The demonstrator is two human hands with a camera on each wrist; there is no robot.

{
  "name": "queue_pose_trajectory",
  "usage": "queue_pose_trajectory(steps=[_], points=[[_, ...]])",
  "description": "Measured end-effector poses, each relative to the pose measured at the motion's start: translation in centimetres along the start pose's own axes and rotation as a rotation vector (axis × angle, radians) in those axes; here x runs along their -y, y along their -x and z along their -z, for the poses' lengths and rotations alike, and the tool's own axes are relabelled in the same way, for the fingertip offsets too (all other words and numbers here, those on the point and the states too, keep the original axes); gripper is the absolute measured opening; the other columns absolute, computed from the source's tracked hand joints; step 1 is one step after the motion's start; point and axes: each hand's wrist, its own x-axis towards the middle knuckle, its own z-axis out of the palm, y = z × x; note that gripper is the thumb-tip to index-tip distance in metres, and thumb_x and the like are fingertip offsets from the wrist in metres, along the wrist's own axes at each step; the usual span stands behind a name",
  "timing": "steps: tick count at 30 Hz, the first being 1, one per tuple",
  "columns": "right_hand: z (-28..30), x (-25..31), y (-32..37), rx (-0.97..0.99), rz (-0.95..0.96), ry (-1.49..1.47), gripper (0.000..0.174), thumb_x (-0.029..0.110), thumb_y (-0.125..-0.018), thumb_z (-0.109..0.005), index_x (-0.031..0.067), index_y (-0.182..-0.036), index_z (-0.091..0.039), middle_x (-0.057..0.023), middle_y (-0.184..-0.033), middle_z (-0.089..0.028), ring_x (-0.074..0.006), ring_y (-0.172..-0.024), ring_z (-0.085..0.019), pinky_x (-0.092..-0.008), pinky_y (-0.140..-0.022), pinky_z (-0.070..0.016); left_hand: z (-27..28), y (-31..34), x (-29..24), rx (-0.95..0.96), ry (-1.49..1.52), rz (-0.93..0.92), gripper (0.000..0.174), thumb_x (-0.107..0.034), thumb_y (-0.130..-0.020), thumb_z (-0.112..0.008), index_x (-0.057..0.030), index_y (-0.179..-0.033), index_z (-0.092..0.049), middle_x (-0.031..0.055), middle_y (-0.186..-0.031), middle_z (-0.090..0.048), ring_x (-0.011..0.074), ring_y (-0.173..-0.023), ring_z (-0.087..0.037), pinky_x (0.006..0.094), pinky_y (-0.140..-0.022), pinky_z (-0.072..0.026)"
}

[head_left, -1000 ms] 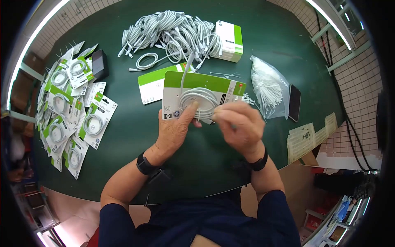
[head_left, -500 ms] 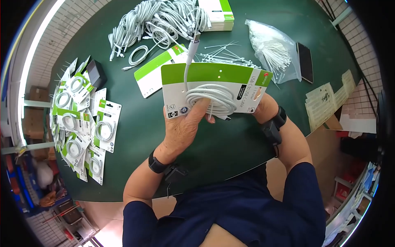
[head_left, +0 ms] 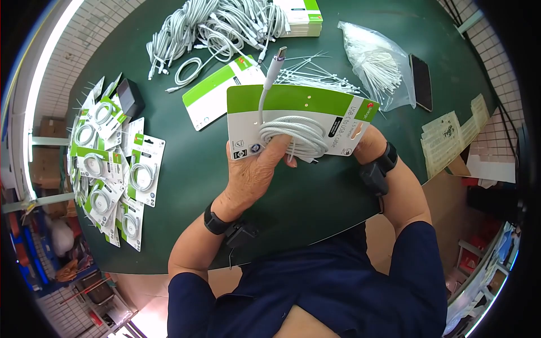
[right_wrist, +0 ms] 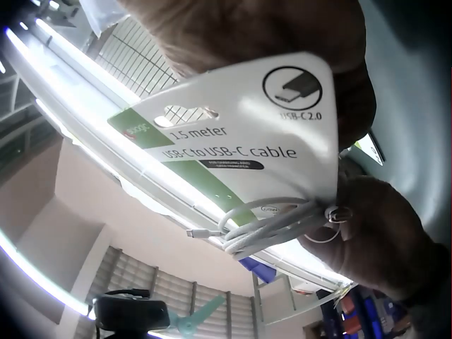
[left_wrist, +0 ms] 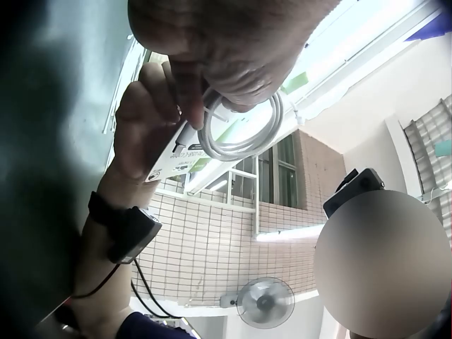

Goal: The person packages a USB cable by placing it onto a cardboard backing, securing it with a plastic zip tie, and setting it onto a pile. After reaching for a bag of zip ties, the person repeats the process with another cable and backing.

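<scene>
A white-and-green card [head_left: 332, 107] is held up in the head view, with a coiled white cable [head_left: 304, 132] against its front. The left hand [head_left: 248, 177] grips the card's lower left part, its thumb over the coil. One cable end with its plug [head_left: 275, 65] stands up above the card's top edge. Behind the card's right end is the right hand [head_left: 370, 145], its fingers hidden there. In the left wrist view the right hand [left_wrist: 145, 120] shows curled fingers at the card's back. The right wrist view shows the card's printed side [right_wrist: 240, 134] and the coil [right_wrist: 272, 226].
A heap of white cables [head_left: 225, 25] and a card stack [head_left: 301, 17] lie at the back. Cards with cables [head_left: 101, 169] are piled at left, near a black box [head_left: 131, 97]. Loose ties [head_left: 315, 79], a bag of ties [head_left: 380, 70] and a phone [head_left: 421, 81] lie right.
The right hand has gone from the coil's front to behind the card's right end. The left hand has kept its grip. The head view has shifted, and the loose ties show more.
</scene>
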Motion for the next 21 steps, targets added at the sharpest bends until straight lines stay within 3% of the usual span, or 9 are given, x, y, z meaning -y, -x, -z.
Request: queue_pose_trajectory(steps=[1,4,5,8,9,12,17,20,21], points=[[0.7,-0.2,-0.2,0.001,-0.007,0.002,0.057,0.025,-0.091,-0.083,0.0014,-0.139,-0.064,-0.0109,-0.129,-0.073,-0.0172,-0.110,-0.071,-0.0310,-0.089,-0.0597,-0.1,0.1,-0.1,-0.005,0.005,-0.001,0.025,-0.003,-0.097,-0.072,0.0046,-0.120,-0.067,0.0128,-0.102,-0.074,0.0182,-0.075,-0.071,0.0311,-0.061,-0.0598],[4.3,-1.9,-1.0,0.007,0.710,1.463,0.079,0.028,-0.084,-0.088,0.0020,-0.150,-0.052,-0.0174,-0.149,-0.057,-0.0243,-0.131,-0.060,-0.0368,-0.103,-0.0518,-0.8,0.3,-0.9,-0.047,-0.046,0.052,0.027,-0.004,-0.095,-0.074,0.0048,-0.119,-0.067,0.0120,-0.103,-0.074,0.0165,-0.073,-0.071,0.0286,-0.057,-0.0578],[4.3,-2.4,-0.9,0.013,0.705,1.463,0.079,0.028,-0.084,-0.088,0.0020,-0.150,-0.052,-0.0174,-0.149,-0.057,-0.0243,-0.131,-0.060,-0.0368,-0.103,-0.0518,-0.8,0.3,-0.8,-0.053,-0.041,0.052,0.027,-0.004,-0.095,-0.074,0.0048,-0.119,-0.067,0.0120,-0.103,-0.074,0.0165,-0.073,-0.071,0.0286,-0.057,-0.0578],[2.5,-3.9,-0.6,-0.268,0.203,0.485,0.093,0.026,-0.075,-0.093,0.0034,-0.153,-0.048,-0.0142,-0.155,-0.048,-0.0242,-0.140,-0.050,-0.0382,-0.112,-0.0434,-0.4,-0.3,-0.8,-0.054,-0.069,0.080,0.029,-0.006,-0.094,-0.075,0.0046,-0.119,-0.067,0.0109,-0.102,-0.074,0.0151,-0.071,-0.070,0.0269,-0.054,-0.0557],[1.8,-3.9,-0.5,-0.267,0.200,0.488,0.093,0.026,-0.075,-0.093,0.0034,-0.153,-0.048,-0.0142,-0.155,-0.048,-0.0242,-0.140,-0.050,-0.0382,-0.112,-0.0434,-0.4,-0.4,-0.8,-0.056,-0.065,0.079,0.029,-0.006,-0.094,-0.075,0.0046,-0.119,-0.067,0.0109,-0.102,-0.074,0.0151,-0.071,-0.070,0.0269,-0.054,-0.0557],[-0.5,-2.9,-0.5,-0.513,0.031,0.156,0.091,0.023,-0.074,-0.094,0.0025,-0.151,-0.050,-0.0112,-0.143,-0.058,-0.0235,-0.129,-0.058,-0.0361,-0.110,-0.0463,-0.3,-0.4,-1.0,-0.074,-0.080,0.165,0.034,-0.004,-0.093,-0.076,0.0039,-0.123,-0.064,0.0101,-0.104,-0.073,0.0145,-0.073,-0.069,0.0269,-0.054,-0.0551],[-0.1,-1.8,-1.6,-0.352,0.079,0.465,0.068,0.024,-0.077,-0.091,0.0018,-0.133,-0.059,-0.0110,-0.125,-0.065,-0.0220,-0.112,-0.064,-0.0350,-0.095,-0.0529,-0.1,-0.6,-1.1,-0.042,-0.044,0.210,0.040,-0.002,-0.092,-0.076,0.0013,-0.129,-0.062,0.0099,-0.109,-0.072,0.0160,-0.085,-0.072,0.0282,-0.059,-0.0588],[1.6,-0.5,-3.4,-0.087,0.374,1.474,0.042,0.023,-0.082,-0.087,0.0012,-0.109,-0.063,-0.0113,-0.111,-0.067,-0.0198,-0.098,-0.066,-0.0355,-0.077,-0.0538,-0.4,-0.5,-1.2,-0.076,0.118,0.392,0.044,0.000,-0.091,-0.075,-0.0009,-0.132,-0.061,0.0101,-0.115,-0.072,0.0188,-0.097,-0.072,0.0295,-0.066,-0.0625],[1.8,-0.6,-3.7,-0.083,0.376,1.485,0.042,0.023,-0.082,-0.087,0.0012,-0.109,-0.063,-0.0113,-0.111,-0.067,-0.0198,-0.098,-0.066,-0.0355,-0.077,-0.0538,-0.4,-0.5,-1.2,-0.071,0.123,0.382,0.044,0.000,-0.091,-0.075,-0.0009,-0.132,-0.061,0.0101,-0.115,-0.072,0.0188,-0.097,-0.072,0.0295,-0.066,-0.0625]])
